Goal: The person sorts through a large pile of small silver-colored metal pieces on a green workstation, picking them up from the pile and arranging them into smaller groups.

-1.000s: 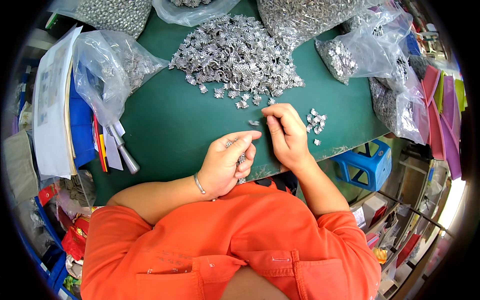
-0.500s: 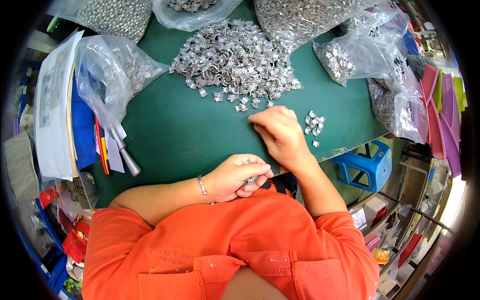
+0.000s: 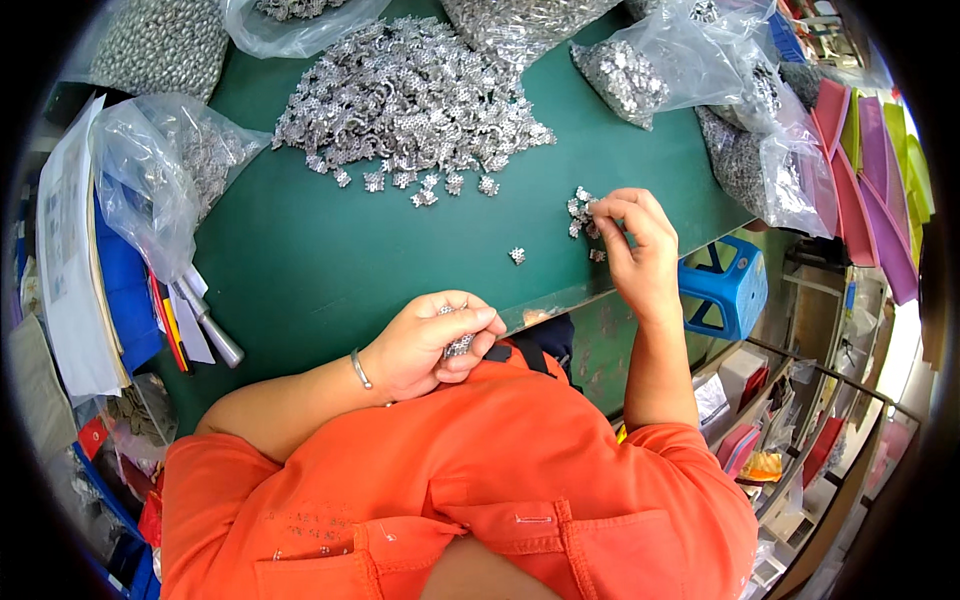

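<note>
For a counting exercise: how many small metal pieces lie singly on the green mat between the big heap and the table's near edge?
2: one loose piece mid-mat, another just below the right hand. More may hide under that hand's small cluster.

pile of metal parts (image 3: 410,100) behind on table (image 3: 330,260) | bags (image 3: 165,165) left, right

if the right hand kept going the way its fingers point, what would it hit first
The right hand points up and left across the green table, and its fingertips already touch the small cluster of metal pieces. Beyond that, probably the big pile of metal pieces.
</note>
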### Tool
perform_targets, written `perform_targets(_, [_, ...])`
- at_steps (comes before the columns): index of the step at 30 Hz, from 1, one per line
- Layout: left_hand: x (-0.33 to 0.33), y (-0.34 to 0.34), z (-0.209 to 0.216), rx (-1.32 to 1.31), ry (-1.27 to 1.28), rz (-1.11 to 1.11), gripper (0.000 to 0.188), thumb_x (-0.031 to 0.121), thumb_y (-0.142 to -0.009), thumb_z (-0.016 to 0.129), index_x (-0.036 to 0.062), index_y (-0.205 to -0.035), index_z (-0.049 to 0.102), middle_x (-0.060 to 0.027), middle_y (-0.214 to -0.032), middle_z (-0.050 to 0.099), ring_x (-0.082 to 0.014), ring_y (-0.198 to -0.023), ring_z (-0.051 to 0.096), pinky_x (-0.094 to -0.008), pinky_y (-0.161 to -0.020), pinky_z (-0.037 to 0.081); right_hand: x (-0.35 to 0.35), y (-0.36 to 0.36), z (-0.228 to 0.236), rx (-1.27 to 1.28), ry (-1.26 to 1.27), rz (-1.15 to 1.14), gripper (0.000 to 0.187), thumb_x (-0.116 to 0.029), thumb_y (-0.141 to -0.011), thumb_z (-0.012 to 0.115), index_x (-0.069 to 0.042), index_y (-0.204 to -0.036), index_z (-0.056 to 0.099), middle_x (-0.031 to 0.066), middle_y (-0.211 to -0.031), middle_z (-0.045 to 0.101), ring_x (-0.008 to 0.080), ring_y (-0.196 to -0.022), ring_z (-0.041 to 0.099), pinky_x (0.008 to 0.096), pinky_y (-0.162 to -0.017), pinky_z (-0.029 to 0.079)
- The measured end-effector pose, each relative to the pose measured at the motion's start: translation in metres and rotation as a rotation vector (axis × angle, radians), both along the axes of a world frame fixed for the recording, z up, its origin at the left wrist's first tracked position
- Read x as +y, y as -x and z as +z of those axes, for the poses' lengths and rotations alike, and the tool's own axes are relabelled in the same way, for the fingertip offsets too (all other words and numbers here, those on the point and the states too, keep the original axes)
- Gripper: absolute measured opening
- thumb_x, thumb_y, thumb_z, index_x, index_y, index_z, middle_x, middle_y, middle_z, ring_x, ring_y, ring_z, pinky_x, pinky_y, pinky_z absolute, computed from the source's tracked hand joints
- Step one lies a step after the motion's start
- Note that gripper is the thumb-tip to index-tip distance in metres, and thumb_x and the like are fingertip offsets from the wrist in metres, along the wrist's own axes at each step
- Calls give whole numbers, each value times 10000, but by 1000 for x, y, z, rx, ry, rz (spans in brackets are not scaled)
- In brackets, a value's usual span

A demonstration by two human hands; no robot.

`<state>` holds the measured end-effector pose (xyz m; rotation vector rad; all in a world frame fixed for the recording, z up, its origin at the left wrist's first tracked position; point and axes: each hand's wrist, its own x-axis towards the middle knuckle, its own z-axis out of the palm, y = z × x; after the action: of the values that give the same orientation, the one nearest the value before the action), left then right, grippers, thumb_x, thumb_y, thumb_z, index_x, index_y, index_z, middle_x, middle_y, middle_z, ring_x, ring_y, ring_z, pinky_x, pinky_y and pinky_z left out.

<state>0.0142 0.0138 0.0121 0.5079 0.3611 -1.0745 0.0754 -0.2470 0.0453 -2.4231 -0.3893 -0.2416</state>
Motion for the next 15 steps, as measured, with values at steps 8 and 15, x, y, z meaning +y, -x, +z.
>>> perform_targets(8, [2,2,-3,-7,37,15,192,162,-1020,520,10,-985,633,-48,-783,589,-83,-522,418,-227,-439,318,40,20,-25,2,-108,231,192,19,-746,754,-29,-899,647,112,-885,668,304,-811,637,380,-723,515])
perform_targets(15, [1,2,-4,-13,49,19,198,168,-1019,520,10,-988,635,-48,-787,594,-83,-521,418,-227,-443,322,39,11,-31,-98,-108,422,219,82,-669,690,-33,-845,629,86,-903,655,281,-828,622,363,-717,507])
